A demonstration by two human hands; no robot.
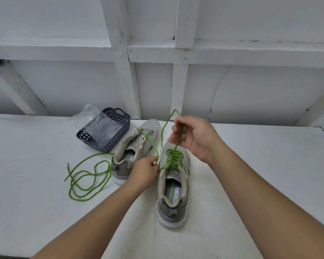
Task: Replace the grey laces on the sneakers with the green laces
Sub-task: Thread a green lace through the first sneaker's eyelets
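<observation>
**Two sneakers, two green laces on the bench**

Near the bench's back edge: one basket with a plastic bag. Right sneaker laced; left hand and right hand both pinch its lace. Left sneaker unlaced, spare lace loose beside it.

Single head-worn wide-angle view, looking forward and down over both forearms. Close on white tabletop with sneakers; white framed wall fills upper half. Straight lines bowed at edges.

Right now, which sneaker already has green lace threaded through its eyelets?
The near sneaker, between both hands; the far sneaker by the basket shows bare eyelets.
</observation>
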